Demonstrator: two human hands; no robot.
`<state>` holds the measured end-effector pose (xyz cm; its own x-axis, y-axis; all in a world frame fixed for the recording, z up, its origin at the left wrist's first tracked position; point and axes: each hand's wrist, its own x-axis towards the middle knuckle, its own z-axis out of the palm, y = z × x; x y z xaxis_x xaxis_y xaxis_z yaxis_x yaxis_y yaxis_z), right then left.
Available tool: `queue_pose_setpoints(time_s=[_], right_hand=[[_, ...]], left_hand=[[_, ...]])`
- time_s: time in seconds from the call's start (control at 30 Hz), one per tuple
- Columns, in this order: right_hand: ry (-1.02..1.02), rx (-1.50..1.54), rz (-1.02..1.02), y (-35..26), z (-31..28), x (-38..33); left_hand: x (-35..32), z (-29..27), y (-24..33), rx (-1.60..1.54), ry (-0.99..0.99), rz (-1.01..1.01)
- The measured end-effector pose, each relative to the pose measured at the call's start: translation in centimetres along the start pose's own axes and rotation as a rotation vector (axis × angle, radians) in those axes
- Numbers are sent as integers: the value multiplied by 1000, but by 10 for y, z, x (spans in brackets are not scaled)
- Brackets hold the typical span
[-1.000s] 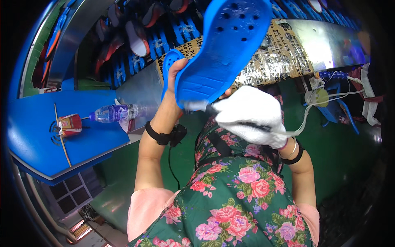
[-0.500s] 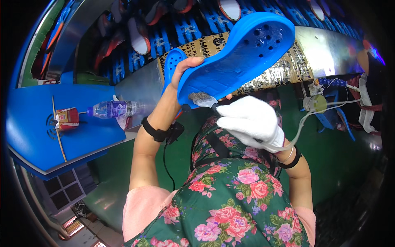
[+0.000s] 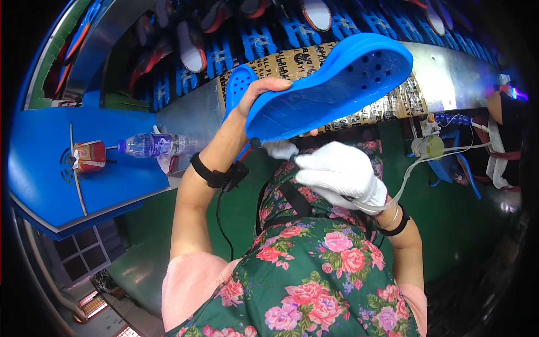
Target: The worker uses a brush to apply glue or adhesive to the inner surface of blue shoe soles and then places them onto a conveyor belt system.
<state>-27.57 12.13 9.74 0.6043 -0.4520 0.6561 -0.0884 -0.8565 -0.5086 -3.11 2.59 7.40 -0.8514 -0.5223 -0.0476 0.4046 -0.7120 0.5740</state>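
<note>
My left hand (image 3: 259,94) grips the near end of a large blue foam shoe sole (image 3: 331,85) with round holes, holding it up flat in front of me. My right hand (image 3: 336,175), in a white glove, sits just under the sole and is closed around a small dark-tipped tool (image 3: 257,144) with a thin white hose (image 3: 418,164) running off to the right. The tool's tip touches the sole's near edge. A second blue sole (image 3: 238,84) shows behind my left hand.
A conveyor with blue holders and shoes (image 3: 191,53) runs across the top behind a taped metal edge (image 3: 449,67). On the blue table (image 3: 39,185) at left lie a plastic bottle (image 3: 149,145) and a small red carton (image 3: 88,155). Another person's arm (image 3: 499,106) is at right.
The sole has tilted down from steeply raised to nearly flat. My gloved right hand stayed under it, shifting slightly lower with the tool.
</note>
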Motion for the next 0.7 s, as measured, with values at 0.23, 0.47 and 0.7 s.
queue_pose_setpoints(time_s=[0.23,0.47,0.7], right_hand=[[218,144,243,1,-9,16],[92,533,281,-9,13,13],[95,537,436,2,12,16]], left_hand=[[6,14,-2,-167,102,56],[14,4,-4,-236,-25,139],[11,7,-8,-178,35,245]])
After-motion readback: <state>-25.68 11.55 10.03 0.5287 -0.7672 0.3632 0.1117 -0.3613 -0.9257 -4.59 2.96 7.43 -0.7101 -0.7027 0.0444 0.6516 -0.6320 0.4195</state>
